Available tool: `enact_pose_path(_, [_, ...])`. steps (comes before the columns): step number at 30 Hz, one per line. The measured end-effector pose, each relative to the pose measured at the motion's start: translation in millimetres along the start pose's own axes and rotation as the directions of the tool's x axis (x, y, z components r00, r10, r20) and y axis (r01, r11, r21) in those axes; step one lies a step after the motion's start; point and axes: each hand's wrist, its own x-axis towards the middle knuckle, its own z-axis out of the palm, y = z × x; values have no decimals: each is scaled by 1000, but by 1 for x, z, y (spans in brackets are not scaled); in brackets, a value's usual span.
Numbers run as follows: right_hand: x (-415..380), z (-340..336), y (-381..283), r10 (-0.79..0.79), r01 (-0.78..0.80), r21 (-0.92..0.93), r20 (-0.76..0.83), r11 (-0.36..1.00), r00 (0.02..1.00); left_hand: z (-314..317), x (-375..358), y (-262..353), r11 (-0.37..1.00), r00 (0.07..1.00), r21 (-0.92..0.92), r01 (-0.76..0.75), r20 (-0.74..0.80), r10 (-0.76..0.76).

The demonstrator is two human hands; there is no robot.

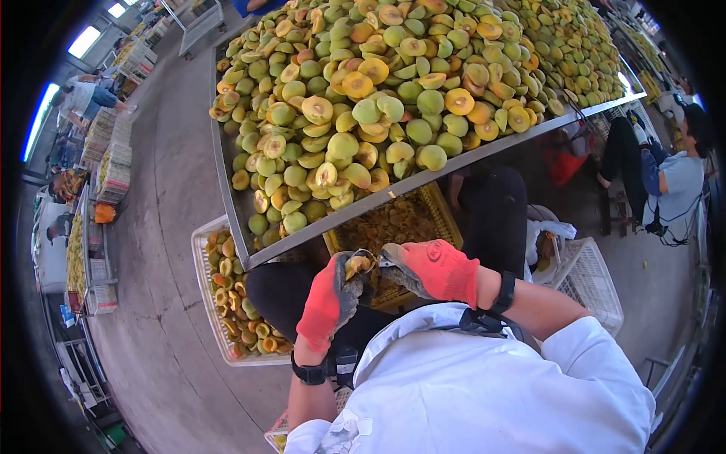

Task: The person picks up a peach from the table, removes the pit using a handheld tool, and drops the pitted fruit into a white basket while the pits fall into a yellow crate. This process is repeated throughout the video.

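Observation:
My left hand [330, 300], in a red glove with a dark grey palm, is closed around a peach half [358, 265] whose orange-brown flesh faces up. Beside it, my right hand [431, 270] in a matching glove grips a small metal tool [384, 262], its tip close to the fruit; the tool's exact kind is hidden by the fingers. Both hands meet above my lap, over a yellow crate [440, 216] holding brownish fruit scraps. Just beyond them, a metal-edged table [333, 220] carries a large heap of green-yellow peach halves [363, 113].
At my left knee stands a white crate [198, 246] with hollowed orange halves. Another white crate [597, 284] is on the right, near a red bag [563, 163]. A person [681, 178] sits at the far right. Others work by stacked crates [113, 170] across the concrete floor.

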Motion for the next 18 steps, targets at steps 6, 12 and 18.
enact_pose_path(6, [-1,13,12,84,-78,-122,48,990,995,7,0,-3,989,996,124,84,-48,-78])
enact_pose_path(12, [-2,4,24,268,-196,-298,227,934,936,12,-6,-10,968,997,-240,71,-7,-75])
enact_pose_path(18, [-3,3,29,254,-243,-111,93,964,963,0,0,0,994,998,-96,43,-39,-46])
